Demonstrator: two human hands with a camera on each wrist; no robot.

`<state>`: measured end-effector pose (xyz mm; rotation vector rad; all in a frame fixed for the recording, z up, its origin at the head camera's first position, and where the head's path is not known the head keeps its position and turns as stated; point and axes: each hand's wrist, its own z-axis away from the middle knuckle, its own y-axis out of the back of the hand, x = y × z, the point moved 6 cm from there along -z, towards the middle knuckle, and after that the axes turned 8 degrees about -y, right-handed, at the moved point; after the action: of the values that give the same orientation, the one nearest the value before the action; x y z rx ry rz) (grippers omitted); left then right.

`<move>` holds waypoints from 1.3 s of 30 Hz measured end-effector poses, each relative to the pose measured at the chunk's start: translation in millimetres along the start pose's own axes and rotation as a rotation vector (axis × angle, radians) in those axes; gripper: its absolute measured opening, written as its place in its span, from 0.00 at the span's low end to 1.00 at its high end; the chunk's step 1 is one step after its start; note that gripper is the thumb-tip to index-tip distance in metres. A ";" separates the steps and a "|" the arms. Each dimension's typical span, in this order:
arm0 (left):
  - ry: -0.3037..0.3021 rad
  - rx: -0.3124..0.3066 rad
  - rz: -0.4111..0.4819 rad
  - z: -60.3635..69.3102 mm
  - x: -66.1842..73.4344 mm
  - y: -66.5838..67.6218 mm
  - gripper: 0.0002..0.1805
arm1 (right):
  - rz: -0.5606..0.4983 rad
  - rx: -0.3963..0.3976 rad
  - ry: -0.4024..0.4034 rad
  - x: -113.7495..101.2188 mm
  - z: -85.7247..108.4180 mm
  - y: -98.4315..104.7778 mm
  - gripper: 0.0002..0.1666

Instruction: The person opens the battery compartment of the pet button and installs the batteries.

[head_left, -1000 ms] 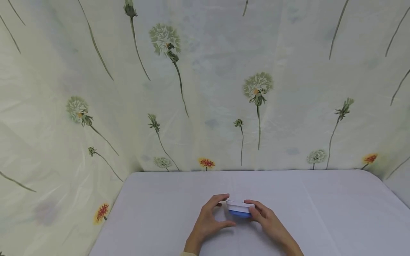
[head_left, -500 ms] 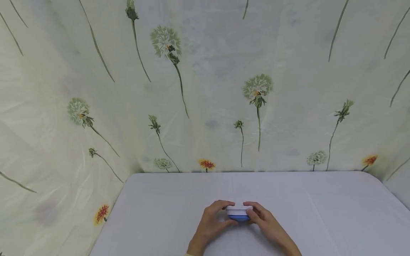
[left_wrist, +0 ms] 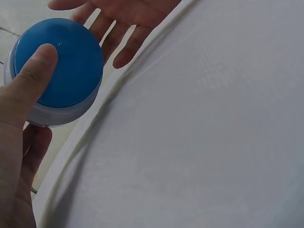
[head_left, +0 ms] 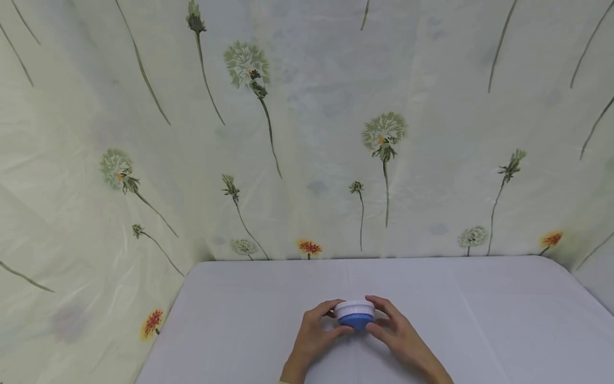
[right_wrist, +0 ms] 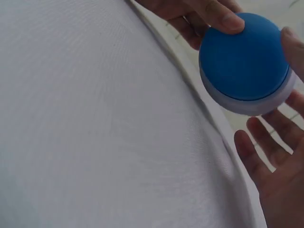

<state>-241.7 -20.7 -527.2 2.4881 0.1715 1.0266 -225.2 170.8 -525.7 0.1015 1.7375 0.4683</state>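
A squat round object (head_left: pixel 355 314), white on one half and smooth blue on the other, is held up above the white-covered table. In the left wrist view, the thumb of my left hand (left_wrist: pixel 19 102) presses on its blue face (left_wrist: pixel 71 61), with other fingers behind the white rim, so this hand grips it. My right hand (head_left: pixel 400 333) is around the other side. Its fingers are spread and fairly straight, and in the right wrist view the thumb (right_wrist: pixel 294 50) lies at the blue edge; whether it touches is hard to tell. What kind of object it is does not show.
A white cloth covers the table (head_left: pixel 240 298), which has rounded far corners. Behind and to the left hangs a pale curtain (head_left: pixel 316 133) printed with dandelions, close against the table's far edge.
My left hand, at first apart from the round object, has closed on its left side. My right hand's grip has loosened and its fingers have spread. The object has tilted and turned.
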 end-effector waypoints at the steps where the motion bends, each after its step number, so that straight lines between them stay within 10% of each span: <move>1: 0.005 -0.001 0.002 0.0 -0.1 -0.1 0.30 | 0.010 0.006 0.048 -2.4 0.2 0.3 0.32; 5: 0.034 -0.004 0.018 0.1 -0.9 -0.6 0.31 | -0.002 0.011 0.133 -7.6 1.0 0.5 0.33; 25: 0.084 -0.030 0.099 0.0 -2.9 -4.7 0.33 | -0.050 0.027 0.009 2.8 0.2 0.2 0.27; 39: -0.123 -0.070 -0.250 -5.5 17.1 -1.4 0.61 | -0.117 0.014 -0.236 15.2 -3.5 0.2 0.28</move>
<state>-233.2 -12.8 -513.4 2.3839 0.3904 0.7620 -232.0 174.9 -539.1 0.0622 1.5059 0.3438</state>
